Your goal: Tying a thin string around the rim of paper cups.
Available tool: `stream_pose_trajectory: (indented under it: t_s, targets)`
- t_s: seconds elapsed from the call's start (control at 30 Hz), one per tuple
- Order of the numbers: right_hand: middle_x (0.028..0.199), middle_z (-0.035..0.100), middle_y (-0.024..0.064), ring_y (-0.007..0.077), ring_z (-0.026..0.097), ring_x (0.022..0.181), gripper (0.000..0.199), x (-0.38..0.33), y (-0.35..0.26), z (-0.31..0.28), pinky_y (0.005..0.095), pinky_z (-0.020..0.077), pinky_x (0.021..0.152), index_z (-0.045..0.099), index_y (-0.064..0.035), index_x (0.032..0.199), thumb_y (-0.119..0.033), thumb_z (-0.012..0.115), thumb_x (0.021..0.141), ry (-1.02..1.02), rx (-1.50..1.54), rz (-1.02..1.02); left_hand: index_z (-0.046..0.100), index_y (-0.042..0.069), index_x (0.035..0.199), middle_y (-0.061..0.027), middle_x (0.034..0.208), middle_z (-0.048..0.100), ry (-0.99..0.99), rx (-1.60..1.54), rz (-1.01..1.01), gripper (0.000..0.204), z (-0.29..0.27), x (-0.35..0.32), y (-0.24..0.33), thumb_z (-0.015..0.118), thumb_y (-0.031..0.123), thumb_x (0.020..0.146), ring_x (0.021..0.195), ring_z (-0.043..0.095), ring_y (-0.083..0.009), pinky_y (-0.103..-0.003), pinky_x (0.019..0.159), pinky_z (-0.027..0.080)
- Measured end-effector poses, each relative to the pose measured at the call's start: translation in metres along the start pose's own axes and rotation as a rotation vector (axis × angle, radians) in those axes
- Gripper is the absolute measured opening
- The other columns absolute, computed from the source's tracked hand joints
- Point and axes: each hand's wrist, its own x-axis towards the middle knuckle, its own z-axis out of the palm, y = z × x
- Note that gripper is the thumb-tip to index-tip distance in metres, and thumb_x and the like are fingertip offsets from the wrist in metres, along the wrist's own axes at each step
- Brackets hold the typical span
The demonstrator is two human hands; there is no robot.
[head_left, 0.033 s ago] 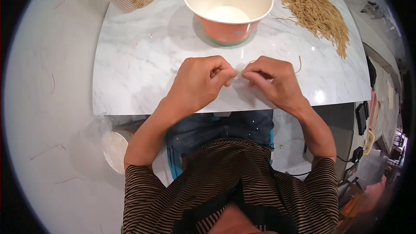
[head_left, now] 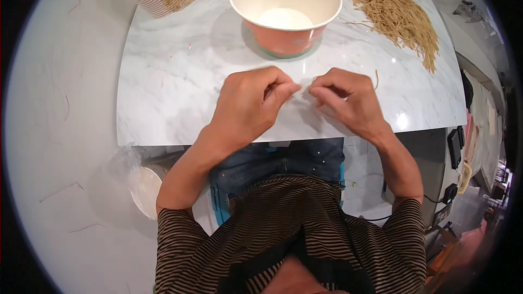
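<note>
Desk (head_left: pixel 174 98) white, marbled; floor (head_left: pixel 54 158) pale. Tan strand (head_left: pixel 377 79) just beside right hand (head_left: pixel 353 98), pinched together; left hand (head_left: pixel 248 103) likewise, contents unclear.

Fingers (head_left: pixel 291 88) pinched, forearms (head_left: pixel 188 170) angled inward

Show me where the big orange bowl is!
In the head view, the bowl stands near the top middle, on the white table, beyond the left hand and right hand, left of the tan strands.
</note>
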Motion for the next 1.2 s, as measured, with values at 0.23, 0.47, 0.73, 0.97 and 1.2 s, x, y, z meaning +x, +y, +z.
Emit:
stream_pose_trajectory:
  t_s: [0.23, 0.47, 0.73, 0.97, 1.2]
  targets:
    - [0.088, 0.072, 0.0079, 0.0113, 0.069, 0.076, 0.019, 0.008, -0.001, -0.04, 0.0256, 0.0586, 0.071, 0.073, 0.0065, 0.103, -0.012, 0.071, 0.098, 0.154, 0.318, 0.149, 0.069, 0.005, 0.113, -0.0095, 0.106, 0.071, 0.559, 0.458, 0.74, 0.043, 0.011, 0.051, 0.032, 0.086, 0.01, 0.074, 0.099, 0.064, -0.0314, -0.042, 0.08, 0.05]
    - [0.088, 0.072, 0.0064, 0.0107, 0.07, 0.073, 0.024, 0.026, -0.004, -0.056, 0.0248, 0.0578, 0.069, 0.072, 0.0041, 0.102, -0.02, 0.071, 0.1, 0.175, 0.367, 0.165, 0.072, 0.005, 0.107, -0.0115, 0.083, 0.071, 0.436, 0.538, 0.59, 0.024, 0.003, 0.074, 0.025, 0.074, 0.005, 0.083, 0.081, 0.069, -0.0305, -0.042, 0.079, 0.05]
    - [0.086, 0.072, 0.0041, 0.0091, 0.07, 0.071, 0.026, 0.066, 0.006, -0.06, 0.0246, 0.0589, 0.068, 0.074, 0.001, 0.101, -0.025, 0.071, 0.099, -0.015, 0.446, 0.097, 0.072, 0.004, 0.117, -0.0153, 0.095, 0.073, 0.199, 0.577, 0.406, 0.026, -0.033, 0.05, 0.025, 0.073, 0.002, 0.09, 0.086, 0.069, -0.0253, -0.035, 0.081, 0.056]
    - [0.083, 0.073, 0.0041, 0.0093, 0.069, 0.067, 0.029, 0.065, 0.015, -0.039, 0.0244, 0.0586, 0.065, 0.073, 0.0006, 0.095, -0.028, 0.072, 0.099, -0.136, 0.584, 0.129, 0.072, 0.007, 0.117, -0.0123, 0.088, 0.072, 0.228, 0.557, 0.327, 0.029, -0.015, 0.051, 0.033, 0.076, 0.005, 0.088, 0.085, 0.07, -0.025, -0.036, 0.078, 0.056]
    - [0.08, 0.07, 0.0029, 0.0078, 0.066, 0.063, 0.028, 0.06, 0.019, -0.044, 0.0237, 0.0537, 0.06, 0.074, -0.002, 0.09, -0.029, 0.073, 0.095, -0.093, 0.563, 0.154, 0.07, 0.006, 0.115, -0.0128, 0.085, 0.072, 0.233, 0.535, 0.295, 0.03, 0.0, 0.056, 0.04, 0.077, 0.005, 0.086, 0.08, 0.074, -0.0271, -0.036, 0.07, 0.057]
